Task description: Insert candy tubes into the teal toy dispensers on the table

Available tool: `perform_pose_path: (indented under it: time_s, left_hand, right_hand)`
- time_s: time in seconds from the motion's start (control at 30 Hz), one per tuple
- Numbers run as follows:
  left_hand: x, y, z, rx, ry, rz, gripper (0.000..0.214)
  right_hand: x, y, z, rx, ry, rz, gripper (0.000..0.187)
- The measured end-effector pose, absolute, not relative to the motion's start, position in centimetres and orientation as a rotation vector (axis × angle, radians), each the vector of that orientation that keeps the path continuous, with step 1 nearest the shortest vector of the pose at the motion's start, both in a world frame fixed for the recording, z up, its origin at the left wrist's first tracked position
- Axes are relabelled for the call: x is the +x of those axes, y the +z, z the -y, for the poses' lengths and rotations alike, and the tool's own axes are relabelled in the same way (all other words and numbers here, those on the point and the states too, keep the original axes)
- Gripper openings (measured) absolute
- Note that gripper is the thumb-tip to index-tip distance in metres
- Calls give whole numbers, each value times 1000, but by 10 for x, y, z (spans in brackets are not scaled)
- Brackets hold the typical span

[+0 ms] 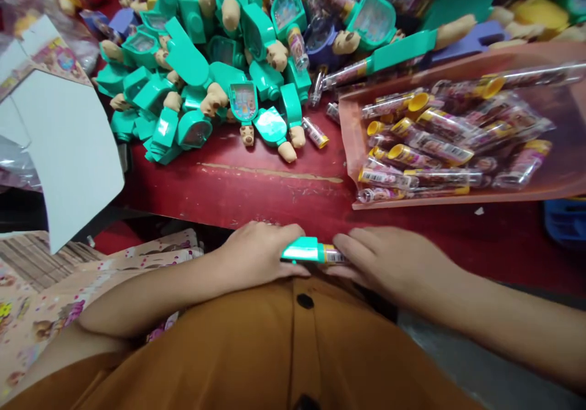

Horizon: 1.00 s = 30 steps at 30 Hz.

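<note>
Close to my body, at the table's front edge, my left hand (263,251) is wrapped round a teal plastic toy piece (302,249), most of which the fingers hide. From the other side my right hand (384,260) grips a clear tube with a yellow end and a printed label (333,254). The yellow end of the tube meets the end of the teal piece, the two in one line. Beyond my hands lies a heap of similar teal toys (187,56) with beige dog-head ends, some with a clear window.
An orange bin (350,154) at the right holds several labelled tubes with yellow ends. One loose tube (315,133) lies on the red table (220,184). White card (68,135) stands at the left, above printed sheets (59,288). A blue tray (565,221) shows at the right edge.
</note>
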<state>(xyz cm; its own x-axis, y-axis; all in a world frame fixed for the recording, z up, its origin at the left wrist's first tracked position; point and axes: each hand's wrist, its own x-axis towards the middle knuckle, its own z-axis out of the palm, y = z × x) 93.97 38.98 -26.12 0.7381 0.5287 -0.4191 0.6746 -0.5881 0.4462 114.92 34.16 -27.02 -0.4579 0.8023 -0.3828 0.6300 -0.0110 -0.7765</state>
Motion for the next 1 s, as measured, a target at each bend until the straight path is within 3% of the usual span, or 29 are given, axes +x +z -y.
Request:
perform_pose_path:
  time_s: [0.07, 0.2, 0.27, 0.43, 0.53, 0.6, 0.83, 0.93, 1.0]
  left_hand:
    - [937, -264, -391, 2503, -204, -836, 23]
    - [937, -272, -394, 2906, 22, -542, 11]
    - [941, -278, -405, 2970, 184, -518, 12]
    - [942, -293, -464, 2799, 820, -1233, 42]
    - [940, -304, -499, 2762, 553, -1468, 47]
    - [942, -312, -514, 2810, 278, -1394, 45]
    - [961, -319, -538, 2940, 32, -1201, 40]
    - [965, -314, -542, 2976, -70, -1148, 43]
    - [965, -311, -542, 2978, -81, -1125, 49]
  right_hand:
    - [1149, -270, -338, -1559, 1390, 2098, 42]
    - [1145, -278, -331, -1423, 2446, 1205, 57]
    - [1149, -278, -342, -1394, 2521, 1070, 60]
    - [1173, -246, -423, -1678, 1499, 1342, 44]
    - [1192, -227, -470, -1462, 1253, 1153, 22]
    - [1204, -224, -485, -1514, 1125, 1224, 30]
    - [1219, -254, -459, -2030, 270, 2790, 12]
    - [1224, -267, -450, -2149, 8, 2889, 12]
    - [1232, -273, -452, -2028, 41, 2842, 9]
